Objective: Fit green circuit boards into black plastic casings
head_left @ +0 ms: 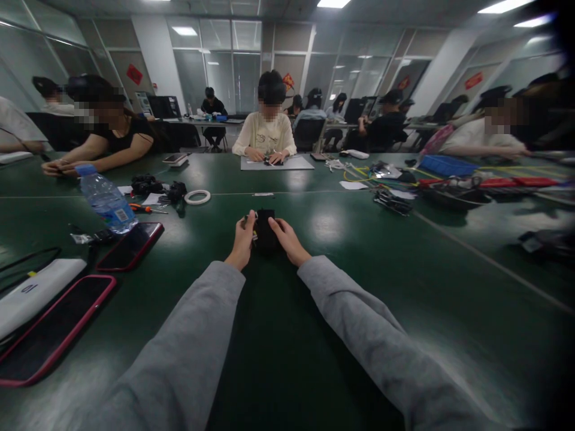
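Near edge of the green table [404, 287]: two grey sleeves run fwd. Near-left corner: two phones w/ red cases, the big one [54, 326] nearest, a smaller one [130, 245] just beyond; white power bank [38, 293] beside the big one. Mid-table, both hands close together around a small black device [266, 230]: left hand [242, 239] grips its left side, right hand [287, 239] its right side, fingers curled on it. Device rests on the table, well in from every edge. Left of that, a water bottle [106, 203] lies tilted. Farther: tape roll [197, 196], small black parts [148, 184], orange-handled tool [146, 209]. Right side: cables and tools [395, 200], blue tray [447, 164]. Far edge: a person in a cream top [265, 134] working over a grey mat [276, 163].
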{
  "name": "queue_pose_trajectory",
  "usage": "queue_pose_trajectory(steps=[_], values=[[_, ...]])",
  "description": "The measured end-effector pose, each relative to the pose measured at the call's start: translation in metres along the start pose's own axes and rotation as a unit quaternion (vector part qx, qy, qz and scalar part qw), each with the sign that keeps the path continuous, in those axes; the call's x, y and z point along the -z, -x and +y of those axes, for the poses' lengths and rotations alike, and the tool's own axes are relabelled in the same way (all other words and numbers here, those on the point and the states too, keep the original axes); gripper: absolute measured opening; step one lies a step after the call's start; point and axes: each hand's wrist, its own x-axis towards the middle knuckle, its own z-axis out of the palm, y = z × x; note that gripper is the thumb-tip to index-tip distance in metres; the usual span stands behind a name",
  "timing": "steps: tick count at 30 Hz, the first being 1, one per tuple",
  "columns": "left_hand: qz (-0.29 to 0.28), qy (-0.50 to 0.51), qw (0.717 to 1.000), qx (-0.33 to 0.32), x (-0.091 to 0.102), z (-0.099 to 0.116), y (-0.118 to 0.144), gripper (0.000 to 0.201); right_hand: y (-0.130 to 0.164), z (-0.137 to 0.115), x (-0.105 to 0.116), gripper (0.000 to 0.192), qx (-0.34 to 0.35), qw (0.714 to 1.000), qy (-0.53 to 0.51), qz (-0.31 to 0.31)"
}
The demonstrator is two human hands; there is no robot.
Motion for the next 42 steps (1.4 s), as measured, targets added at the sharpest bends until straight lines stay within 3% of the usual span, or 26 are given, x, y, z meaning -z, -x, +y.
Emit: queue_pose_trajectory(steps=[4,9,14,20,24,29,32,36,42], values=[[-0.038,-0.032,0.999,-0.021,0.001,-0.006,0.000,0.046,-0.002,0.005,0.000,0.052,0.008,0.999,0.020,0.026],[-0.015,-0.037,0.999,-0.018,0.003,-0.006,0.000,0.041,-0.002,0.009,0.004,0.052,0.063,0.988,0.118,0.081],[-0.012,0.002,1.000,0.015,0.001,0.002,0.003,0.042,-0.007,0.017,0.012,0.052,0.075,0.982,0.122,0.120],[-0.013,0.018,0.998,0.056,0.001,0.009,0.004,0.038,-0.008,0.015,0.014,0.044,0.126,0.978,0.119,0.115],[-0.019,0.013,0.999,0.047,0.003,0.008,0.004,0.039,-0.007,0.009,0.019,0.041,0.166,0.967,0.146,0.124],[-0.013,0.012,0.999,0.038,0.003,0.007,0.004,0.038,-0.008,0.011,0.024,0.039,0.142,0.965,0.166,0.145],[-0.017,0.008,0.999,0.036,0.003,0.007,0.005,0.039,-0.008,0.012,0.025,0.037,0.164,0.960,0.173,0.144],[-0.033,0.006,0.999,0.033,0.004,0.006,0.005,0.041,-0.009,0.016,0.027,0.035,0.155,0.959,0.202,0.129],[-0.064,0.005,0.998,0.021,0.005,0.001,0.002,0.042,-0.012,0.025,0.030,0.037,0.130,0.945,0.259,0.154]])
